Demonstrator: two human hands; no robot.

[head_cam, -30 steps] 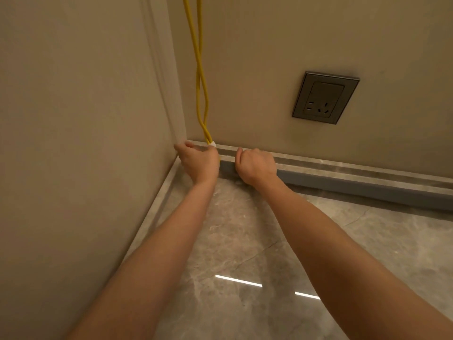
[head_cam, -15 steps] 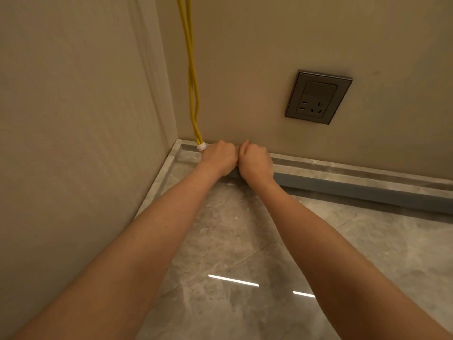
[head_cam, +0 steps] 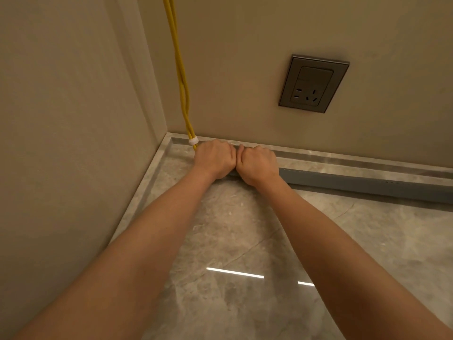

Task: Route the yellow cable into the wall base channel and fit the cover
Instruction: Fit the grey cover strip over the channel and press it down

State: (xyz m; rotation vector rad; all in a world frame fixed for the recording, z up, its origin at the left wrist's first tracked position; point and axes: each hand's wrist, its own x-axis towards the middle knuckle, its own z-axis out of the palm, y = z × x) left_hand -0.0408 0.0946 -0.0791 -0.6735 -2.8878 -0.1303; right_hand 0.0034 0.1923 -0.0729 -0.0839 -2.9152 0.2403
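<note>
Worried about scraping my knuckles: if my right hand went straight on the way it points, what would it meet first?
Probably the marble skirting ledge: the right hand points into it, knuckles seemingly touching. The beige wall rises just behind; depth is unclear.

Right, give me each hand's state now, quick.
Left hand: fingers curled beside the yellow cable; grip hidden, cannot tell.
Right hand: fingers curled at the grey strip; grip hidden, cannot tell.

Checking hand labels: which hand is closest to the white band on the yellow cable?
The left hand, nearer the corner, right beside the white band; the right hand lies beyond it, farther from the yellow cable.
</note>
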